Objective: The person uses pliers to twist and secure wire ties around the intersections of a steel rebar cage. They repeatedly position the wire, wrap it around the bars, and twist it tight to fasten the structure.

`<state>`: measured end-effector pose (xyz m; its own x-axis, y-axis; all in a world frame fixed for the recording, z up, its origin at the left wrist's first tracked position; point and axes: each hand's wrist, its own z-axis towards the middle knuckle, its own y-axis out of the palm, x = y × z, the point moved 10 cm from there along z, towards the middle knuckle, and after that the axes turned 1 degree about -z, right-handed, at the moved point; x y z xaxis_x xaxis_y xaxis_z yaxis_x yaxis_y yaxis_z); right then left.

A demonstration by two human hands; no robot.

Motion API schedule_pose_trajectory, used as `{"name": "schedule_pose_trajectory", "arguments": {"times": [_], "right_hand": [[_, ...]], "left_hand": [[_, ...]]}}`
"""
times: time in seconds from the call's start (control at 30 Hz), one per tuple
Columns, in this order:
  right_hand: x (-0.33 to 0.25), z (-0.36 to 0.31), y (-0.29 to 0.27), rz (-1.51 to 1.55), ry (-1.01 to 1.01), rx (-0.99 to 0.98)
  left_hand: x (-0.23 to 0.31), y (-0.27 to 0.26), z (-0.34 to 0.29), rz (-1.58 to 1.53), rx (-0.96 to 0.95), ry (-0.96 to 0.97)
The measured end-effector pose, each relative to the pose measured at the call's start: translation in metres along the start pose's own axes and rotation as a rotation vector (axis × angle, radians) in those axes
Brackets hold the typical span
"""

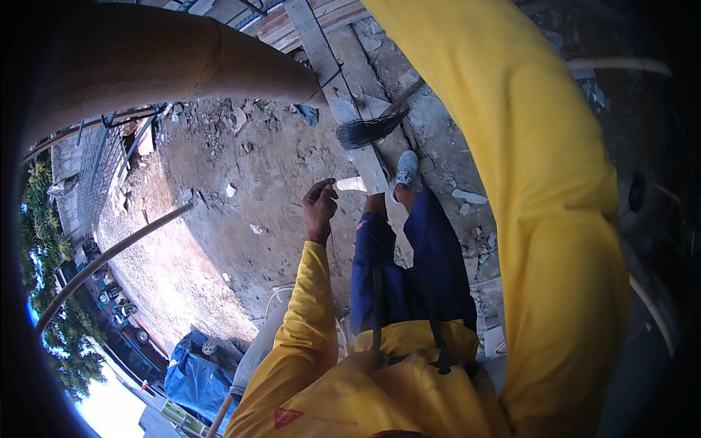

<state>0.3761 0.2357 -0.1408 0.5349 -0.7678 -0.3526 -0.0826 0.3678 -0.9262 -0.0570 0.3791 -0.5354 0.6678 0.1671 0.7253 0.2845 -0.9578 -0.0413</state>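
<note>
My left hand [319,209] hangs low over the dirt ground, thumb and fingers pinched together. A thin strand [331,237], perhaps wire or string, runs down from the fingertips; its kind is hard to make out. Just beyond them is a small white object [352,184] beside the wooden plank [343,98]; I cannot tell what it is. My right arm, in a yellow sleeve [555,182], reaches up past the top edge, so that hand is out of sight. A thick bamboo pole [182,58] crosses the upper left and meets the plank, where a dark tie goes round.
A black-bristled broom [371,130] lies across the plank near my shoe [406,169]. Rubble and broken pieces [469,196] litter the ground. A thinner pole [109,263] slants in at left, above a blue tarp [196,376]. Parked motorcycles [124,312] stand farther off.
</note>
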Motion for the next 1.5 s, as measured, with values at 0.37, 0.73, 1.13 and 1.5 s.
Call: {"name": "schedule_pose_trajectory", "arguments": {"times": [0.37,0.73,1.13,1.5], "right_hand": [[-0.014,0.009,0.013,-0.042,-0.007,0.086],[-0.034,0.018,0.020,-0.143,-0.062,-0.084],[-0.007,0.018,0.006,-0.088,-0.010,-0.060],[-0.002,0.019,0.002,-0.068,0.027,-0.129]], "left_hand": [[-0.039,-0.025,0.036,-0.115,0.107,0.068],[0.269,-0.026,-0.024,-0.329,0.191,0.699],[0.601,0.120,0.039,1.052,0.139,1.206],[0.613,0.107,0.059,0.858,0.316,1.165]]}}
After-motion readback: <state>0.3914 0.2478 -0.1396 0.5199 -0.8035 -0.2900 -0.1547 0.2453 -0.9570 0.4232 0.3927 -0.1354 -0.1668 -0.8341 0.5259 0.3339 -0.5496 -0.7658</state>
